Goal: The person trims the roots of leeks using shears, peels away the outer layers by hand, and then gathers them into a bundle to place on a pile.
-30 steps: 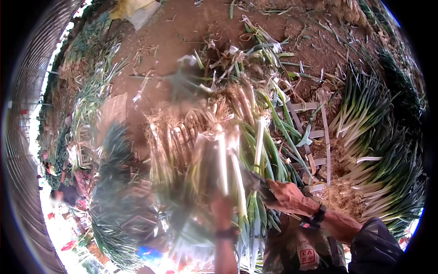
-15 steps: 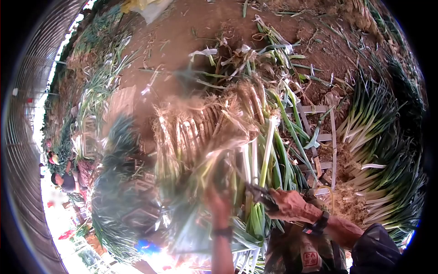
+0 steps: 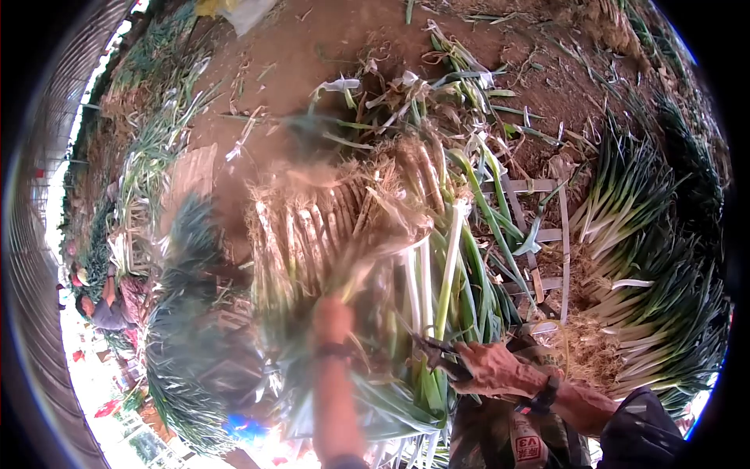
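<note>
My left hand is smeared by motion at the lower middle. Its fingers seem closed on a pale, dry green onion leaf, which stretches up to the right. Behind it, a row of unpeeled green onions lies with roots pointing away from me. In my right hand is a dark metal tool like pliers, held low beside the stalks. Just above the tool, clean white-and-green onions lie side by side, their leaves towards me.
A large pile of green onions lines the right side, beside a slatted metal frame. More leafy bundles lie left. Trimmed leaves litter the brown soil. Another person is at the far left.
My left hand has moved left and up with the pale leaf, drawing it leftward. My right hand has shifted slightly left and down with the tool. The whole view has drifted a little left.
</note>
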`<state>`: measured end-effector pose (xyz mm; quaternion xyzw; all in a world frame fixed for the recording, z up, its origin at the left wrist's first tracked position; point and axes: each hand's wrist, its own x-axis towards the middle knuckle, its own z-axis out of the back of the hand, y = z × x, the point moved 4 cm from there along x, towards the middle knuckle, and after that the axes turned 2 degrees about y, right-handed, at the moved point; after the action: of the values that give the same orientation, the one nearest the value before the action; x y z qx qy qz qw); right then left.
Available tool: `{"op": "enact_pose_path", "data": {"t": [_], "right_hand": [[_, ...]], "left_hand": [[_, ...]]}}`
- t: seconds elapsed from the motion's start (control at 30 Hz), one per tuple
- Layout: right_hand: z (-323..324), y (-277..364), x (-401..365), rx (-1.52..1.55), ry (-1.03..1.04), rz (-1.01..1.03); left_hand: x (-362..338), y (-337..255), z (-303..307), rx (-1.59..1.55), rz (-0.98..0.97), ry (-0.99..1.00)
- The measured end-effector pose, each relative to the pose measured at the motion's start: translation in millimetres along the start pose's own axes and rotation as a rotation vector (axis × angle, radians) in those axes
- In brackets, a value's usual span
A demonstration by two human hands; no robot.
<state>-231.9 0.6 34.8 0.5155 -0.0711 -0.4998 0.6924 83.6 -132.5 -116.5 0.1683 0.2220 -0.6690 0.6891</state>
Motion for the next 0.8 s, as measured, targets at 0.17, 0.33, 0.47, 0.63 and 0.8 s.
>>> {"op": "enact_pose_path", "data": {"t": [0.17, 0.33, 0.47, 0.63, 0.8], "right_hand": [[-25.7, -19.9, -12.5, 0.013, 0.008, 0.032], [-46.7, -23.1, -12.4, 0.002, -0.276, 0.201], [-46.0, -19.9, -11.0, 0.063, -0.398, 0.269], [-46.5, -22.8, -11.4, 0.082, -0.200, 0.107], [-34.6, -20.0, -9.7, 0.151, 0.040, 0.036]], "left_hand": [[48.7, -17.7, 96.1, -0.685, -0.019, 0.145], [44.1, -109.5, 222.8, -1.182, -0.470, -0.104], [39.7, -51.4, 199.3, -1.064, -0.196, -0.321], [26.1, 33.9, 39.1, -0.365, -0.011, -0.229], [9.9, 39.2, -27.0, -0.089, 0.125, -0.288]]}}
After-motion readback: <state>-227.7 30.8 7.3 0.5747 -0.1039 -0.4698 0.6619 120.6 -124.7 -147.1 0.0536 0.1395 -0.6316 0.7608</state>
